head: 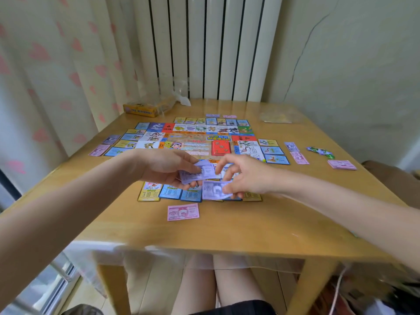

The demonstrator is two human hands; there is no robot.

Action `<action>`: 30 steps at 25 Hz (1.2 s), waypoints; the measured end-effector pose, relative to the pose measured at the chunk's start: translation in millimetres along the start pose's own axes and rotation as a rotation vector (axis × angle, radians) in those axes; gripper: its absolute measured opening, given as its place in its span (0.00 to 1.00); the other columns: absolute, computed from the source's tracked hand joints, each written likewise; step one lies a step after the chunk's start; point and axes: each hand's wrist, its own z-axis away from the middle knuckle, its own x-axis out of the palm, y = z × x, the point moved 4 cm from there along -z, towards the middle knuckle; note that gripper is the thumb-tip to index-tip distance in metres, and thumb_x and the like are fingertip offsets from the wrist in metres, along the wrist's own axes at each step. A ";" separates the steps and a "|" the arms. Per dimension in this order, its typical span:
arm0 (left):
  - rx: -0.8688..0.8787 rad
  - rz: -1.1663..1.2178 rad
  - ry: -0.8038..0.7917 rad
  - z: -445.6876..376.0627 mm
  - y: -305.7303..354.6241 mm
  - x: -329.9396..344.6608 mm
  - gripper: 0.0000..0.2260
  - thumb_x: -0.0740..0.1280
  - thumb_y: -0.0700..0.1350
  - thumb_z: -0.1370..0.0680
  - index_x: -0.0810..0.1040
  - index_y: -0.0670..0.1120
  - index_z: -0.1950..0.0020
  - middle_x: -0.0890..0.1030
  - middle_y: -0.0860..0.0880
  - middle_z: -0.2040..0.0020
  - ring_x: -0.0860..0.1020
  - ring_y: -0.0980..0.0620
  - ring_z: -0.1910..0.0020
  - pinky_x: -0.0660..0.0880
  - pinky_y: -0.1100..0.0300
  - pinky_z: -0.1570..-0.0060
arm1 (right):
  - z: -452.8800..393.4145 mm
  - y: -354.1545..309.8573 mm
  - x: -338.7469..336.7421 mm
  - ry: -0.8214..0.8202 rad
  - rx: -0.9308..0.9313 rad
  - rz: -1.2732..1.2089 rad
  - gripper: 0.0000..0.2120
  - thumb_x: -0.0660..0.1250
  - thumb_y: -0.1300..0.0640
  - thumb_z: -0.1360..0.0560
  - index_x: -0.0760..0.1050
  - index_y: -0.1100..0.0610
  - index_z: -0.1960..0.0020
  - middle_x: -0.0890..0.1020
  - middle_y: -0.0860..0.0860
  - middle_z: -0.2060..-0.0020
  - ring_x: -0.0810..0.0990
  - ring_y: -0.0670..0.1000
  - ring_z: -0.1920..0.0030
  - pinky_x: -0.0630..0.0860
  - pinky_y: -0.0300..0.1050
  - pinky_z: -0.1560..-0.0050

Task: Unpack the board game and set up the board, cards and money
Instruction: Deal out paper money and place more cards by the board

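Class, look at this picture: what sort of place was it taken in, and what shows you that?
Probably a room in a home: a small wooden table stands against a white radiator, with a heart-patterned curtain beside it and a board game laid out.

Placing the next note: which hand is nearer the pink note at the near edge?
Left, narrowly. The left hand is above the pink note, slightly to its left; the right hand is farther off to its right.
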 end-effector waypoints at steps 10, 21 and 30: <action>-0.013 0.044 0.036 -7.6 -1.1 -3.1 0.07 0.58 0.36 0.20 0.75 0.39 0.49 0.81 0.44 0.63 0.80 0.53 0.69 0.77 0.64 0.70 | 3.9 11.6 28.5 -0.051 -0.048 0.546 0.05 0.72 0.55 0.31 0.78 0.51 0.55 0.73 0.47 0.59 0.70 0.43 0.61 0.68 0.40 0.60; 0.044 0.024 -0.014 -36.1 32.1 20.4 0.05 0.59 0.36 0.20 0.74 0.39 0.51 0.80 0.44 0.63 0.80 0.54 0.69 0.77 0.65 0.69 | -0.8 11.2 -51.3 0.205 0.023 -0.142 0.08 0.63 0.62 0.23 0.73 0.60 0.44 0.79 0.53 0.63 0.78 0.47 0.69 0.73 0.34 0.71; 0.128 -0.073 -0.128 -105.4 89.0 101.4 0.05 0.56 0.34 0.20 0.70 0.41 0.51 0.77 0.44 0.60 0.79 0.58 0.71 0.76 0.67 0.69 | 15.9 63.4 -116.8 0.435 0.088 0.074 0.12 0.64 0.67 0.26 0.75 0.51 0.51 0.74 0.53 0.64 0.69 0.40 0.80 0.68 0.37 0.72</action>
